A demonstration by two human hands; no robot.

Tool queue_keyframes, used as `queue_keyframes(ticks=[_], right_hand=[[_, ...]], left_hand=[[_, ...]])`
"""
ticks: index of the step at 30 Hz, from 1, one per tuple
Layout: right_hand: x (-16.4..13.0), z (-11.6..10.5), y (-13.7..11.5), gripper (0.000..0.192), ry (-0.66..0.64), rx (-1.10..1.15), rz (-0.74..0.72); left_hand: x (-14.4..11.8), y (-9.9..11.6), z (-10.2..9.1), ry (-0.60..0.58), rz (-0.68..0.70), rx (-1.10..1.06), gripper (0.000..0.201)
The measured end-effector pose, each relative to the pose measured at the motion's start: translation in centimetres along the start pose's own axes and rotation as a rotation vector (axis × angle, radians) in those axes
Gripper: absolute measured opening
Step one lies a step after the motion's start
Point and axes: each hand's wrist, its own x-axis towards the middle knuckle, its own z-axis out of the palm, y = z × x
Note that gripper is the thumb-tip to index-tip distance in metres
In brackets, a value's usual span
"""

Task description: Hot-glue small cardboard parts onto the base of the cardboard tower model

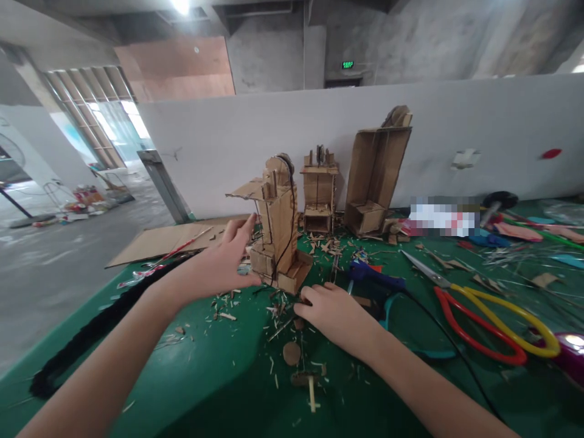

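Observation:
A tall cardboard model [279,225] with a black wire running down its side stands on the green table [214,371]. My left hand [223,261] rests against its left side, fingers spread, steadying it near the base. Just in front of the model's base, my right hand [335,313] lies low on the table with fingers curled; what the fingertips pinch is hidden. Cardboard scraps and a small round disc [291,352] lie between my arms.
Two more cardboard models [318,191] [376,176] stand by the white wall. A blue glue gun [376,277], red-and-yellow scissors [493,316], flat cardboard [168,238] and a black strip [91,331] along the left edge lie on the table.

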Motion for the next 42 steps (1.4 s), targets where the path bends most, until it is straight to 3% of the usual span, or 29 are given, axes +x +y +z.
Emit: queue_keyframes(ticks=[3, 5, 10, 15, 18, 24, 26, 30, 32, 34, 36, 42], right_hand=[[0.1, -0.2, 0.0, 0.013, 0.046, -0.033, -0.013], [0.1, -0.5, 0.0, 0.013, 0.088, -0.042, -0.030], [-0.2, -0.8, -0.3, 0.017, 0.156, -0.071, -0.087], [0.1, -0.3, -1.1, 0.014, 0.197, -0.073, -0.079], [0.3, 0.1, -1.2, 0.012, 0.200, -0.060, -0.084], [0.1, -0.3, -1.0, 0.013, 0.169, -0.023, -0.042], [0.1, -0.9, -0.7, 0.014, 0.168, 0.085, 0.034], [1.1, -1.5, 1.5, 0.017, 0.290, 0.353, 0.471], [2.1, -1.0, 3.1, 0.022, 0.264, 0.422, 0.603], [3.2, -0.3, 4.6, 0.033, 0.120, 0.429, 0.637], [4.2, 0.5, 5.6, 0.030, 0.055, 0.427, 0.625], [5.3, 1.3, 5.6, 0.022, 0.014, 0.365, 0.610]], left_hand=[[-0.7, 1.6, -1.7, 0.137, -0.010, 0.060, 0.079], [-1.1, 2.9, -2.4, 0.131, 0.002, 0.039, 0.053], [-2.1, 5.8, -2.5, -0.337, 0.073, -0.118, 0.035], [-2.3, 6.5, -0.7, -0.560, 0.075, -0.134, 0.032], [-2.0, 6.4, 0.9, -0.560, 0.079, -0.092, 0.029], [-1.3, 6.1, 3.7, -0.394, 0.137, -0.013, 0.015], [-1.1, 5.7, 3.7, -0.368, 0.153, -0.030, 0.018], [-0.9, 4.3, 2.3, -0.442, 0.127, -0.029, 0.022], [-1.0, 3.7, 1.5, -0.501, 0.136, -0.041, 0.028], [-1.1, 3.1, 1.0, -0.544, 0.143, -0.057, 0.035], [-1.1, 2.7, 0.9, -0.558, 0.133, -0.043, 0.032], [-0.9, 1.7, 1.7, -0.547, 0.060, 0.050, 0.019]])
